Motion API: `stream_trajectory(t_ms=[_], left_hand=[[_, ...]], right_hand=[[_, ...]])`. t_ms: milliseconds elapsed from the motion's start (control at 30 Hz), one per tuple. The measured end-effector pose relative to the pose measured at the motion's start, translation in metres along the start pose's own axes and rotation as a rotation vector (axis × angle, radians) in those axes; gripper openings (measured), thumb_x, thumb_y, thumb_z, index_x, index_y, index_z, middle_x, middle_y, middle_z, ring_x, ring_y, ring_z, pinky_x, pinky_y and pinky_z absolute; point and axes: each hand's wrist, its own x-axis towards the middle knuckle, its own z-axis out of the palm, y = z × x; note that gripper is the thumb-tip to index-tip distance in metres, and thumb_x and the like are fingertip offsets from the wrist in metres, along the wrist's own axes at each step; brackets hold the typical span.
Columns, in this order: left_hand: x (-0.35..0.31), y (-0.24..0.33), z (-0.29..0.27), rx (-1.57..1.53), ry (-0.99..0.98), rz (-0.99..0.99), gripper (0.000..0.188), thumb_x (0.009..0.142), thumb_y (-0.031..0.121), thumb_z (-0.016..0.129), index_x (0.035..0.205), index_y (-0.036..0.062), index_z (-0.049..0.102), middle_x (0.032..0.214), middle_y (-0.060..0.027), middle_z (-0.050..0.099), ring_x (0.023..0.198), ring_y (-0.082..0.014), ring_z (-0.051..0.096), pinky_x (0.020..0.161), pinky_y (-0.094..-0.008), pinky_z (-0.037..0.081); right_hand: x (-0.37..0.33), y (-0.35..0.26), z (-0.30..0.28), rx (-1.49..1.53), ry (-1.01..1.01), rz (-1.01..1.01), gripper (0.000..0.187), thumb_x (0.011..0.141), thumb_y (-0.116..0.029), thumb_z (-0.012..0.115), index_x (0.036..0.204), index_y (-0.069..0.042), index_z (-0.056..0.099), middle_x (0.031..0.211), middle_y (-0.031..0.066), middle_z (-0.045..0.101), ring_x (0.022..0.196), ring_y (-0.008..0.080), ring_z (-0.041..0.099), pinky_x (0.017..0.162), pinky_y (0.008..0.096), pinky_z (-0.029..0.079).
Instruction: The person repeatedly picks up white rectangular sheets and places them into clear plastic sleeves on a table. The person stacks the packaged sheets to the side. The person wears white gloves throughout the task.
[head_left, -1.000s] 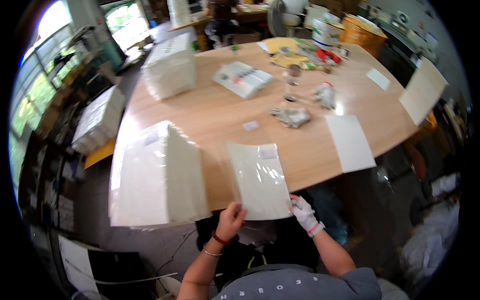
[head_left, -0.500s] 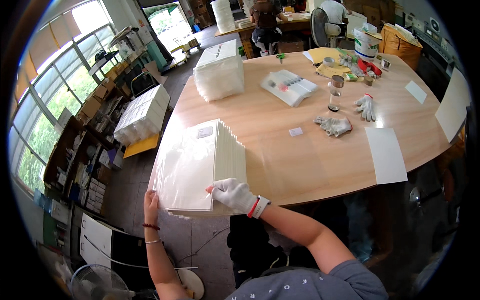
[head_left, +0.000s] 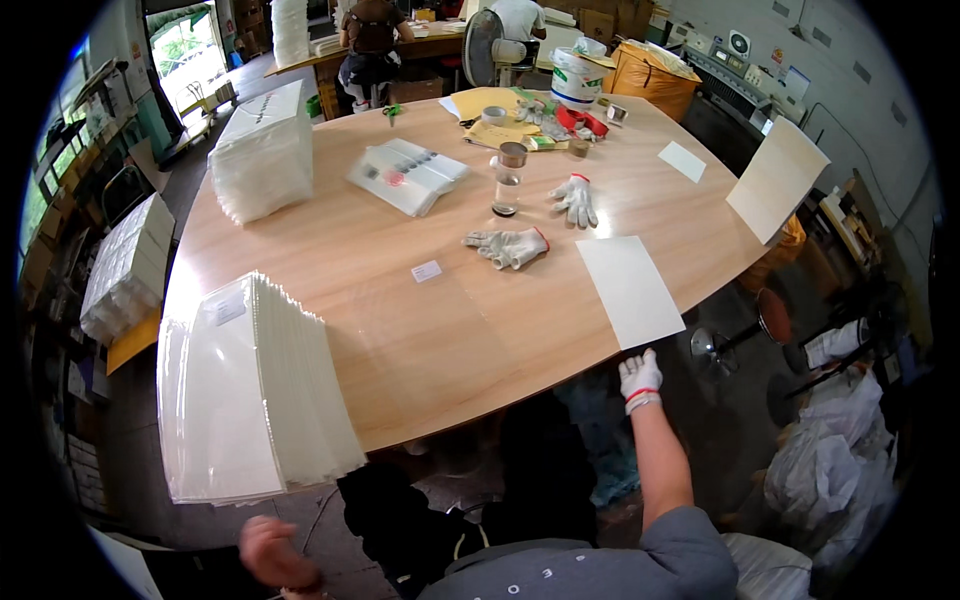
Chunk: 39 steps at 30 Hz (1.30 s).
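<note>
My right hand (head_left: 640, 380), in a white knit glove with a red cuff band, is at the table's near edge. Its fingers reach up beside the near edge of a white sheet (head_left: 632, 290); whether they touch it I cannot tell. My bare left hand (head_left: 275, 553) is smeared by motion, low at the left and apart from the table. Above it stands a thick stack of white sheets in clear plastic sleeves (head_left: 215, 390), a small label on top. A clear plastic sleeve (head_left: 425, 318) with a small white label (head_left: 427, 271) lies flat mid-table.
Two loose work gloves (head_left: 508, 248) lie near a lidded glass bottle (head_left: 507, 180). Farther off are printed plastic bags (head_left: 408, 177), a wrapped stack (head_left: 262, 155), green scissors (head_left: 391, 115) and a white bucket (head_left: 577, 80). A white board (head_left: 778, 180) leans at the right edge. Two people work behind.
My view has swung right. My right hand has left the sleeved stack and moved right to the white sheet. My left hand has let go of the stack's left edge and dropped lower.
</note>
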Motion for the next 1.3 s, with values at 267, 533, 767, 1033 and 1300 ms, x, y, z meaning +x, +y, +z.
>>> stream_trajectory(t_ms=[267,533,767,1033,1300], left_hand=[[-0.018,-0.031,0.22,0.244,-0.752,-0.065,0.033,0.072,0.004,0.052,0.105,0.0035,0.052,0.111,-0.0173,0.049,0.089,-0.0333,0.052,0.075,-0.0384,0.045],[-0.031,-0.096,0.272,0.702,-0.83,0.127,0.009,0.074,0.012,0.048,0.076,0.0071,0.055,0.076,-0.0091,0.053,0.079,-0.0261,0.054,0.066,-0.0351,0.046],[-0.025,-0.115,0.263,0.433,-0.787,-0.094,0.014,0.074,0.006,0.047,0.083,0.0059,0.057,0.086,-0.009,0.057,0.085,-0.0277,0.052,0.073,-0.0364,0.044],[-0.025,-0.085,0.23,0.544,-0.326,-0.227,0.015,0.076,0.005,0.045,0.085,-0.001,0.055,0.085,-0.0123,0.058,0.085,-0.028,0.055,0.072,-0.0366,0.046],[-0.066,-0.105,0.235,-0.408,-0.606,-0.912,0.02,0.085,0.016,0.047,0.089,-0.003,0.052,0.076,-0.0108,0.06,0.062,-0.0169,0.059,0.057,-0.0279,0.047]], right_hand=[[0.061,-0.052,0.024,-0.304,0.07,0.01,0.021,0.081,-0.023,0.052,0.097,-0.01,0.052,0.091,0.005,0.057,0.08,0.0188,0.056,0.066,0.0335,0.046],[-0.06,-0.061,0.038,-0.335,-0.129,-0.196,0.03,0.083,-0.01,0.044,0.112,-0.006,0.046,0.092,0.0069,0.058,0.076,0.0175,0.057,0.058,0.0322,0.047],[-0.172,-0.047,0.017,-0.539,-0.553,0.344,0.028,0.077,-0.013,0.052,0.101,0.002,0.054,0.094,0.009,0.059,0.084,0.0174,0.056,0.074,0.0287,0.045],[-0.208,-0.008,0.023,-0.407,-0.368,0.327,0.033,0.079,-0.013,0.048,0.109,0.0,0.049,0.102,0.0094,0.056,0.093,0.0203,0.055,0.08,0.0316,0.044],[-0.25,0.013,0.049,-0.372,-0.31,0.31,0.019,0.085,-0.014,0.044,0.1,-0.004,0.049,0.073,0.0027,0.054,0.053,0.0106,0.049,0.044,0.0217,0.039]])
